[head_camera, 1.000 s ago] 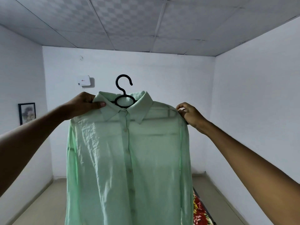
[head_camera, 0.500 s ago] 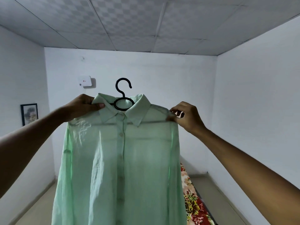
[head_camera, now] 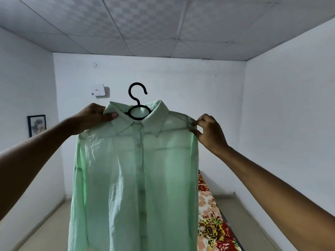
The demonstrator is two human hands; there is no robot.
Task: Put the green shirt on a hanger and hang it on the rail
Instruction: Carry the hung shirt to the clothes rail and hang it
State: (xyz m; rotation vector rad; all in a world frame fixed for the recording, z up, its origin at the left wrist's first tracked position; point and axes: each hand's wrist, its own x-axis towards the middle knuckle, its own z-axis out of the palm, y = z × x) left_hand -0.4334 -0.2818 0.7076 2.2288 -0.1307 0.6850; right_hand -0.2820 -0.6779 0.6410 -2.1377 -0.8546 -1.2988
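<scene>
**Thin cloth, dark hanger, matt room**

The green shirt (head_camera: pixel 134 178) is thin, slightly sheer cloth, finely creased, with small pale buttons down its front. The hanger (head_camera: pixel 137 104) looks like smooth black plastic with a faint sheen. The ceiling panels (head_camera: pixel 145 28) carry an embossed chequered texture; the walls (head_camera: pixel 290 105) are matt white. The floral fabric (head_camera: pixel 212 223) is printed cloth. A dark frame (head_camera: pixel 36 125) holds a picture.

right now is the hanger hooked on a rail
No, the hanger has its hook free in the air in front of the wall, and both hands hold up the shirt on it.
</scene>
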